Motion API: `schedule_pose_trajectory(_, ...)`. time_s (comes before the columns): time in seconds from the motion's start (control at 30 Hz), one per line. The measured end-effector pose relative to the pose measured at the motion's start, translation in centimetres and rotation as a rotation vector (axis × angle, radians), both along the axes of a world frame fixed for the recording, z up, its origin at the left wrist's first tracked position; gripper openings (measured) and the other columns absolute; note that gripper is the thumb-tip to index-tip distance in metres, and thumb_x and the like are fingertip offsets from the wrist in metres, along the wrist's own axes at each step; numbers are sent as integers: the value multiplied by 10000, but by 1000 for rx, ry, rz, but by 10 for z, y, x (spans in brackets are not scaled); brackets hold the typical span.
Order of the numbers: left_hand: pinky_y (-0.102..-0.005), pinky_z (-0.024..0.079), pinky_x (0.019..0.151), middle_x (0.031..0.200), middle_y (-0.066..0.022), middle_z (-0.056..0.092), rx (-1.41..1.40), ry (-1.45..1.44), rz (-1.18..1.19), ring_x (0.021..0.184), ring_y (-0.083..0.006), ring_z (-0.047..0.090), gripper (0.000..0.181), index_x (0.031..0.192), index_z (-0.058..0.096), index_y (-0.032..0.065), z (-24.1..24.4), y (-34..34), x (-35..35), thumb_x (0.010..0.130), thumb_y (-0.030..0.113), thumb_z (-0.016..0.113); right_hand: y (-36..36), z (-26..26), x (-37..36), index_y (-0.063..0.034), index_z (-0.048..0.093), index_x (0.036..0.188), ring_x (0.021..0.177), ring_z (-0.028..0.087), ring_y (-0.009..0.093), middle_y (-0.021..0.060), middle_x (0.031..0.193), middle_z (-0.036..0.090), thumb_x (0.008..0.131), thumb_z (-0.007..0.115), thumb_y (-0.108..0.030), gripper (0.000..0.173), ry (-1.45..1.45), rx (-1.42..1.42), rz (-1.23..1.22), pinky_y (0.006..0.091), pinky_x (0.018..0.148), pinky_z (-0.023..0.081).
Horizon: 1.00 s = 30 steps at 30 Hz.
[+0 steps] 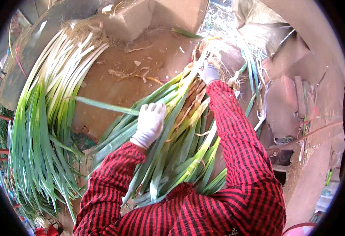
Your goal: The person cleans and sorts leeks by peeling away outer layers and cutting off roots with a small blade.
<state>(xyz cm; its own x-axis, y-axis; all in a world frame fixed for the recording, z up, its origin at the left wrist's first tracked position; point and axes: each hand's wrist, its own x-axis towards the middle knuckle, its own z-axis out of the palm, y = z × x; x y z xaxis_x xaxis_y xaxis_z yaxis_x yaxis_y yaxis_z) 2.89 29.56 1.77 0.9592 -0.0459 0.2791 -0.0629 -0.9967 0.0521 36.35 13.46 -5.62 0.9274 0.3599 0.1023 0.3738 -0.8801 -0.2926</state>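
Observation:
A heap of unpeeled green onions (175, 147) with long green leaves lies before me, roots away from me. My left hand (151, 122), in a white knit glove, is closed around a green leaf that sticks out to the left. My right hand (210, 72), in a pale grey-white glove, reaches to the root end of the heap, its fingers at a white stalk near tangled roots (219, 59). Whether it grips that stalk is hard to tell. Left of the heap lies a pile of cleaned green onions (51, 88) with white stalks and bushy roots.
Brown ground (125, 67) with scraps of dry skin lies between the two piles. A pale block (128, 22) stands at the back. Broken bricks (281, 100) lie on the right, with loose onion leaves (252, 67) beside them. A pink container (299, 230) shows at the lower right.

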Motion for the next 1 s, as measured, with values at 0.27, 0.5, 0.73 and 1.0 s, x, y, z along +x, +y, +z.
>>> schedule_pose_trajectory(0.27, -418, 431, 823, 967, -107, 602, -64, 94, 87, 957, -280, 571, 332, 1058, 602, 36, 1, -20, 19, 788, 212, 679, -21, 29, -176, -133, 486, 1390, 825, 665, 366, 170, 927, 645, 847, 704, -238, 594, 58, 189, 171, 466, 707, 531)
schedule_pose_trajectory(0.5, -426, 450, 764, 936, -104, 605, -100, 96, 204, 884, -284, 601, 323, 1058, 568, 53, -4, -45, -1, 784, 194, 665, -82, 22, -285, -109, 452, 1440, 855, 654, 376, 182, 971, 631, 802, 736, -164, 700, 81, 359, 90, 455, 742, 529)
schedule_pose_trajectory(0.73, -475, 534, 821, 1045, -199, 633, -285, 425, 411, 945, -371, 667, 570, 1104, 632, 37, 5, -52, -4, 696, 395, 809, -109, 66, -305, -92, 448, 1442, 816, 634, 363, 173, 912, 622, 808, 725, -168, 696, 13, 448, 211, 460, 732, 507)
schedule_pose_trajectory(1.0, -379, 483, 692, 768, -143, 671, -786, 496, 269, 726, -245, 611, 394, 881, 714, -23, 9, -28, 2, 642, 270, 827, -130, 85, -338, -82, 443, 1443, 825, 625, 363, 172, 897, 599, 790, 741, -182, 725, 171, 361, 380, 459, 733, 499)
